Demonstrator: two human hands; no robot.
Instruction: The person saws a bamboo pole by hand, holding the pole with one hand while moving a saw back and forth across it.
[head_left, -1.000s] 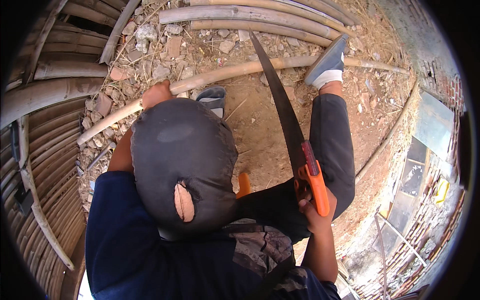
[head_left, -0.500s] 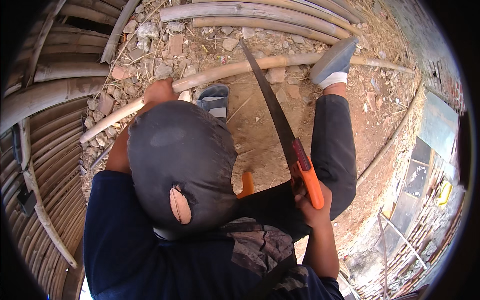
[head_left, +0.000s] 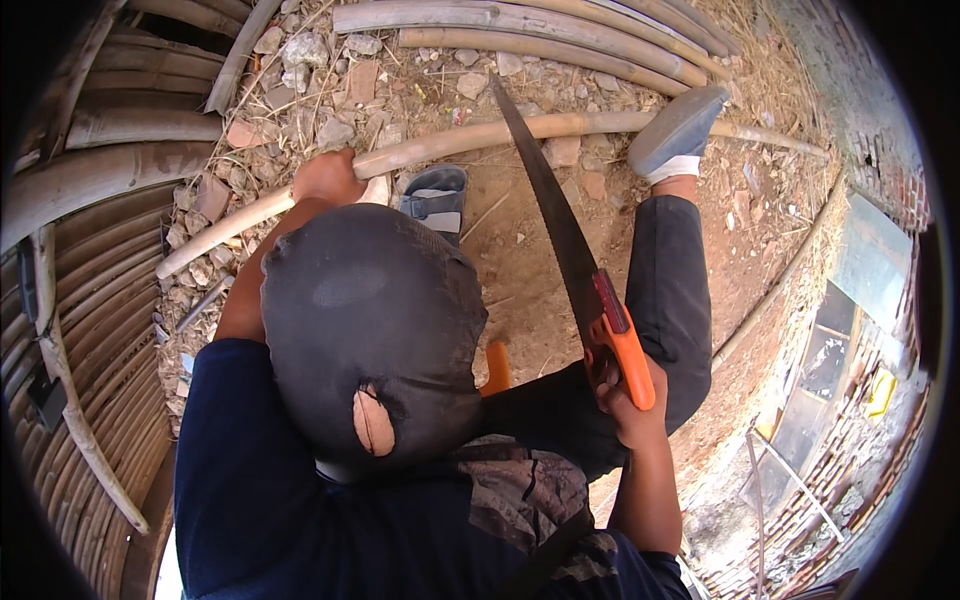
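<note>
My left hand [head_left: 330, 178] is closed around a long, pale bamboo pole [head_left: 440, 148] near its left end. The pole lies across the ground from left to right, and my right shoe [head_left: 678, 128] rests against it farther right. In my right hand [head_left: 635, 408] is a handsaw [head_left: 550, 210], gripped by its orange handle, fingers wrapped round it. Its dark toothed blade points up and away, the tip reaching past the pole in this view. Whether the blade touches the pole I cannot tell. A dark head covering [head_left: 370, 320] hides part of my left arm.
Several bamboo poles [head_left: 520, 22] lie together at the far side. Stones and broken brick [head_left: 335, 132] cover the ground at the left, beside a bamboo slat structure [head_left: 110, 300]. An orange object [head_left: 496, 368], partly hidden, shows near my leg. At the right stands a brick wall [head_left: 905, 190].
The whole view has shifted slightly. My left hand keeps its grip on the pole, and the saw stays in my right hand at nearly the same angle.
</note>
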